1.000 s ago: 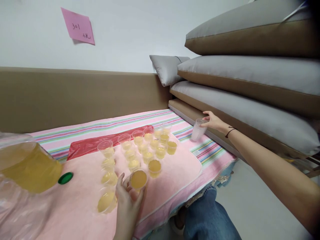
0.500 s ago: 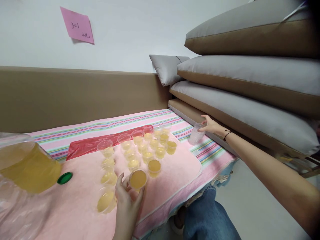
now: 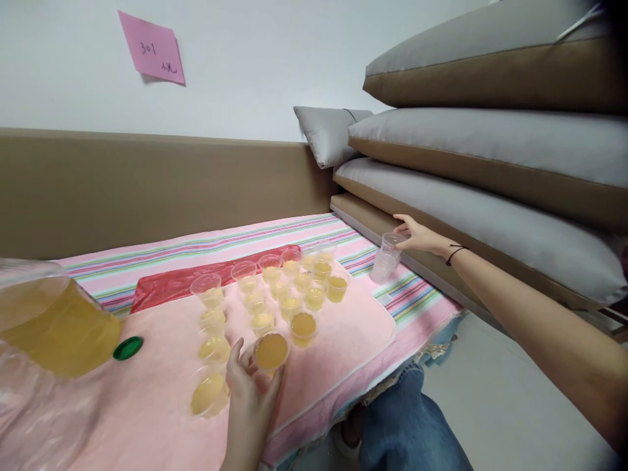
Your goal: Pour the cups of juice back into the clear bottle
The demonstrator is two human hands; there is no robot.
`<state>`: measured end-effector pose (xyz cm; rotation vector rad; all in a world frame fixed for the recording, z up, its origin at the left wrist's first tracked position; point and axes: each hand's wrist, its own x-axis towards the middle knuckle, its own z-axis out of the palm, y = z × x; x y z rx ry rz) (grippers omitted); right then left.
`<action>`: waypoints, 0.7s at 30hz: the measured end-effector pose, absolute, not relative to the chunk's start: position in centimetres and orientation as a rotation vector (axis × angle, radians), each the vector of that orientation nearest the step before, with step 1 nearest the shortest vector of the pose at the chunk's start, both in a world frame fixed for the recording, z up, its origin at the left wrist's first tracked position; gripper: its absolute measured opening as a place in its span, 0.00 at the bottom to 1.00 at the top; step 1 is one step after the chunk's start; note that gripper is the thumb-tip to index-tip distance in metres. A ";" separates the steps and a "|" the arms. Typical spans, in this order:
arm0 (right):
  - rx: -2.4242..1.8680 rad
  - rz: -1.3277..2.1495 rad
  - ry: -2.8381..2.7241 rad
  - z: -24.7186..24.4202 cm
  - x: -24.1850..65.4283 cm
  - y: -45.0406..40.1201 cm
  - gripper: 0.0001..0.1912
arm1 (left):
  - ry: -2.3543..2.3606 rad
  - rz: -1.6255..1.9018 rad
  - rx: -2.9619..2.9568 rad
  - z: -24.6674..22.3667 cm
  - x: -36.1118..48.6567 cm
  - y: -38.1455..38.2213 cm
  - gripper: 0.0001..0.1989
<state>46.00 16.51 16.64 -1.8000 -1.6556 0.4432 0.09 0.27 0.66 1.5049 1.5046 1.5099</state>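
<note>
My left hand [image 3: 250, 379] is wrapped round a clear plastic cup [image 3: 271, 352] of yellow liquid, at the near end of the rows of cups. Several more filled cups [image 3: 262, 322] stand in rows on the pink mat [image 3: 343, 353]. Off to the right, my right hand [image 3: 417, 235] grips the rim of an empty clear cup [image 3: 394, 241]. That cup is partly lifted from a stack of clear cups [image 3: 385, 267] on the striped cloth, its lower part still inside the stack.
A large clear container [image 3: 59, 320] of yellow liquid stands at left, a green cap [image 3: 128, 348] beside it. Red plastic [image 3: 167, 288] lies behind the cups. Stacked grey and brown cushions [image 3: 481, 190] rise at right. A pink note [image 3: 152, 49] is on the wall.
My right hand has risen a little, drawing the top cup upward out of the stack. My left hand and its cup have stayed in place.
</note>
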 end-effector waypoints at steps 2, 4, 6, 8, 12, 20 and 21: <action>-1.758 0.483 -1.697 16.9 46.1 16.4 0.55 | 1.516 1.507 1.508 0.5 0.1 0.3 0.45; -1.731 0.528 -1.724 16.9 46.2 16.3 0.54 | 1.507 1.508 1.507 0.5 0.1 0.3 0.44; -1.718 0.568 -1.736 16.6 46.3 16.2 0.54 | 1.503 1.502 1.499 0.6 0.1 0.2 0.44; -1.714 0.597 -1.732 16.2 46.3 16.1 0.54 | 1.513 1.491 1.500 0.7 0.0 0.2 0.44; -1.713 0.642 -1.704 15.1 46.3 15.8 0.55 | 1.515 1.507 1.526 0.7 0.1 0.2 0.44; -1.696 0.699 -1.717 13.6 45.9 15.6 0.54 | 1.529 1.503 1.528 0.2 0.0 0.3 0.44; -1.693 0.706 -1.723 13.6 45.9 15.6 0.54 | 1.528 1.496 1.540 0.2 0.0 0.3 0.43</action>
